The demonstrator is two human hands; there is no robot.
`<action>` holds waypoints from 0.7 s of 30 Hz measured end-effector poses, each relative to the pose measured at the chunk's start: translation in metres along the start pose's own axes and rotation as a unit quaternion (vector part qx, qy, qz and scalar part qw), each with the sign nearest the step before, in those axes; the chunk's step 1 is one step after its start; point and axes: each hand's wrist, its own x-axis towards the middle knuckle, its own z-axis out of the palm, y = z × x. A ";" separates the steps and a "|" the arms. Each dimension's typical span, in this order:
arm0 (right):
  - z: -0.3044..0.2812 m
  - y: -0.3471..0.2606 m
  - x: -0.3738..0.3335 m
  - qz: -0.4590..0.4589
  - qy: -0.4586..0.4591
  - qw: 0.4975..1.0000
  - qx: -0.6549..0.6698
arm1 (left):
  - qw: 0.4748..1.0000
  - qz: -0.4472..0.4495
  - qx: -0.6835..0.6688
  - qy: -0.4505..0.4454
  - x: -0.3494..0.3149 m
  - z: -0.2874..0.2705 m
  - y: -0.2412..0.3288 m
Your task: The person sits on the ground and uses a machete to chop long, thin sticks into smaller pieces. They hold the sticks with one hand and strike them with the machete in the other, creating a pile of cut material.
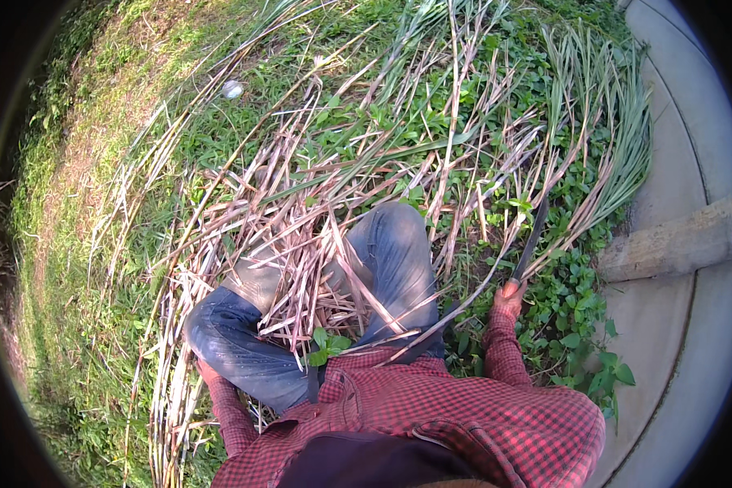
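My right hand [508, 298] is closed round the handle of a long dark-bladed knife [533, 236], out to the right of my knee. Its blade points away from me. Long stalks with green leaf tops [606, 183] run close beside the blade and hand; whether the hand also grips them I cannot tell. My left hand [206, 372] is low beside my left knee, mostly hidden behind the leg. Nearest to it lies a row of long pale stalks [167, 390]. Dry brown strips of stalk [309, 268] are heaped over my crossed legs and the ground before me.
More long leafy stalks [455, 89] lie spread over the green ground plants ahead. A small whitish round thing [232, 89] sits in the grass at far left. To the right, a grey concrete surface [663, 154] curves past, with a pale beam [671, 244] across it.
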 end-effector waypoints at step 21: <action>0.022 -0.004 0.020 0.086 -0.010 0.996 0.034 | 0.968 -0.051 -0.110 -0.221 -0.103 0.018 0.096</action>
